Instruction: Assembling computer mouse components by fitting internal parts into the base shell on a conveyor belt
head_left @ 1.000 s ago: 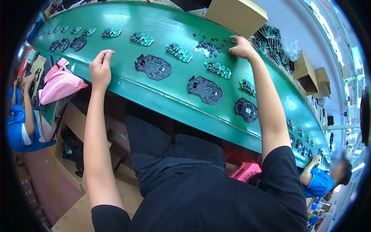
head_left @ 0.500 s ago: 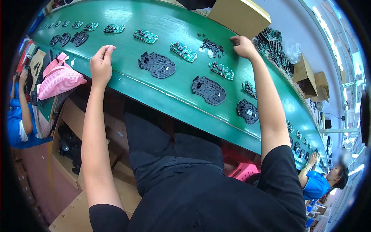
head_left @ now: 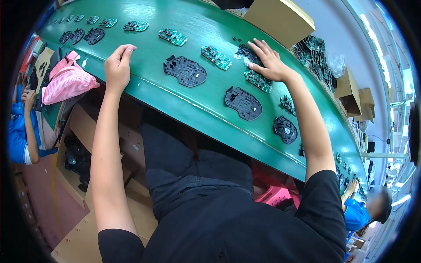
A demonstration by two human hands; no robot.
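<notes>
My right hand (head_left: pixel 271 61) has its fingers spread over a small pile of black parts (head_left: pixel 246 51) and hides part of it. Its heel lies over the edge of a green circuit board (head_left: pixel 258 81). On the left, my left hand (head_left: pixel 118 66) is closed above the green work surface (head_left: pixel 144 83), thumb against the fingers; whatever it may hold is hidden. Between the hands are another circuit board (head_left: pixel 216 57) and a black mouse-shaped plastic shell (head_left: pixel 186 71). A second shell (head_left: pixel 243 103) lies nearer me, below the right hand.
Rows of boards and shells stretch to both sides. Behind the right hand stand a cardboard box (head_left: pixel 280 19) and a heap of boards (head_left: pixel 312 52). A pink mesh bag (head_left: pixel 70 85) sits at the left edge. People in blue work at either end.
My right hand has opened from a closed pose and moved over the pile of small black parts. My left hand stays closed. Boards and shells appear slightly further right in the picture.
</notes>
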